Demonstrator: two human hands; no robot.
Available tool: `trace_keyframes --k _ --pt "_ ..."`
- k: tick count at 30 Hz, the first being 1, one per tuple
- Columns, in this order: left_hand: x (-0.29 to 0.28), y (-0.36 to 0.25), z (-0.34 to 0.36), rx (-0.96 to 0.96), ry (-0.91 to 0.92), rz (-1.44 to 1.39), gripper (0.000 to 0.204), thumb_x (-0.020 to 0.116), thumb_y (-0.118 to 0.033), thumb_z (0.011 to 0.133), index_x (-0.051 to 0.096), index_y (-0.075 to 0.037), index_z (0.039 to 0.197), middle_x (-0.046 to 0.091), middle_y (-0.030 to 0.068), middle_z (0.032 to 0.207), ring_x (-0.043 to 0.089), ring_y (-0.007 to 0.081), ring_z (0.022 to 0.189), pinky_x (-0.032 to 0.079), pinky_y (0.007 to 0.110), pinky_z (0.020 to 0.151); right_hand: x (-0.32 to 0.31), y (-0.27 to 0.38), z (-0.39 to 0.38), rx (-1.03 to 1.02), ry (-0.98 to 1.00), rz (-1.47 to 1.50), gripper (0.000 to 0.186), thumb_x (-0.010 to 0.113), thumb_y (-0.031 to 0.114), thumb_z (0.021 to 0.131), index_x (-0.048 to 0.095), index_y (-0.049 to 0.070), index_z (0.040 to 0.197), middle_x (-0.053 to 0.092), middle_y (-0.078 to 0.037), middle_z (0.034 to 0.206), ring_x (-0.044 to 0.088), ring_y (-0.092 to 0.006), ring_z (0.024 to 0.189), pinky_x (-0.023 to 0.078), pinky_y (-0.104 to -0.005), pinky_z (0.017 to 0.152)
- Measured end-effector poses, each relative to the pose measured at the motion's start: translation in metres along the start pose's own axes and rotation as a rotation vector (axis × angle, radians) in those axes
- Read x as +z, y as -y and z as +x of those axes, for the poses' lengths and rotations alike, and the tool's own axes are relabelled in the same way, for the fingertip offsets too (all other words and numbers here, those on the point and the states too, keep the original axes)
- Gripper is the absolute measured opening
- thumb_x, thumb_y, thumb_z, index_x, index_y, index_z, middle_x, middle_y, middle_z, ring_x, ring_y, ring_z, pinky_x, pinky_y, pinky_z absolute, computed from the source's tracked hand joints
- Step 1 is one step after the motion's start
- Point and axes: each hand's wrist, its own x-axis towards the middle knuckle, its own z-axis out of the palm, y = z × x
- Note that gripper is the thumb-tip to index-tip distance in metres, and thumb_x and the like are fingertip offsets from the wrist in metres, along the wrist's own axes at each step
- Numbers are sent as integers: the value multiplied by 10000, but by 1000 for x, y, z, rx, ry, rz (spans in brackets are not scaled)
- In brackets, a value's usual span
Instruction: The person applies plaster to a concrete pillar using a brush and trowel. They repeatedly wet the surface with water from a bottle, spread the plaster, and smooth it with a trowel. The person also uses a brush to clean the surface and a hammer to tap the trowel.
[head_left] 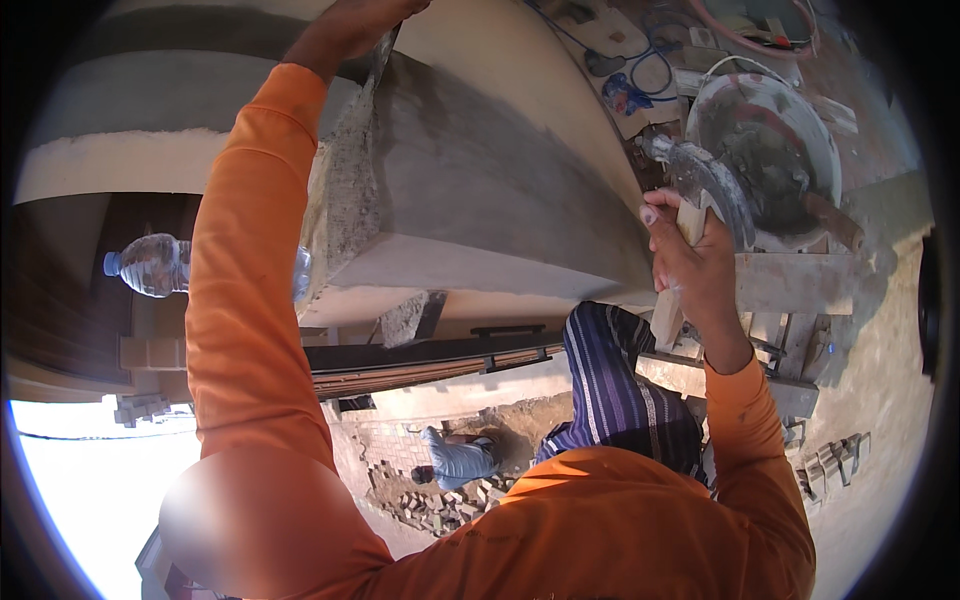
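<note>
My right hand (697, 262) is closed round a pale length of wood (667, 318), whose ends show above and below the fist. Close by it stands a mortar-smeared bucket (832, 135) with wet grey mortar inside. A curved, mortar-coated piece (722, 180) leans at the bucket's near side. My left hand (352, 28) is raised at the upper edge, by the rough edge of a plastered ledge (480, 170). Its fingers are mostly cut off by the frame, and a thin dark edge shows just beneath it. Damp grey plaster covers the ledge's broad face.
Behind my left forearm lies a clear plastic bottle (150, 265) with a blue cap. Scaffold planks (795, 283) run below the bucket. A blue cable (655, 80) and a reddish tub (735, 45) are at the upper right. Far below, a person (462, 460) bends near scattered paving blocks (430, 510).
</note>
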Motion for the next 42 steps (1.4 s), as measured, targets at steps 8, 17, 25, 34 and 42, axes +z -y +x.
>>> trace_keyframes --k 8,17,25,34,42 --pt "-1 3 3 -2 86 145 330 722 -352 981 494 -154 848 426 -70 721 369 61 654 324 277 565 -1 2 2 4 3 15 263 704 207 1021 644 11 1186 560 -26 778 445 -40 454 397 -241 410" --pt "0 10 12 51 121 233 344 714 -333 995 464 -152 843 372 -90 751 337 66 688 319 289 579 -6 2 6 50 18 -13 281 705 248 1019 632 50 1205 548 16 741 472 -35 493 415 -239 449" --pt "-1 11 12 88 122 323 344 704 -323 999 455 -137 849 376 -73 757 347 81 700 337 303 591 -3 2 11 0 51 -4 265 681 176 1021 606 5 1209 554 -26 797 454 -40 471 413 -243 426" --pt "-4 5 8 17 131 317 335 699 -343 991 480 -129 855 404 -61 752 375 91 702 363 318 600 9 44 35 -246 192 -32 283 569 142 1052 524 -9 1287 547 -21 860 486 -44 541 443 -238 460" --pt "-3 7 9 48 114 334 350 699 -354 987 475 -133 833 404 -69 744 371 85 692 359 314 596 39 84 89 -471 129 92 218 591 105 984 608 -14 1165 525 -17 646 501 -85 505 445 -266 471"
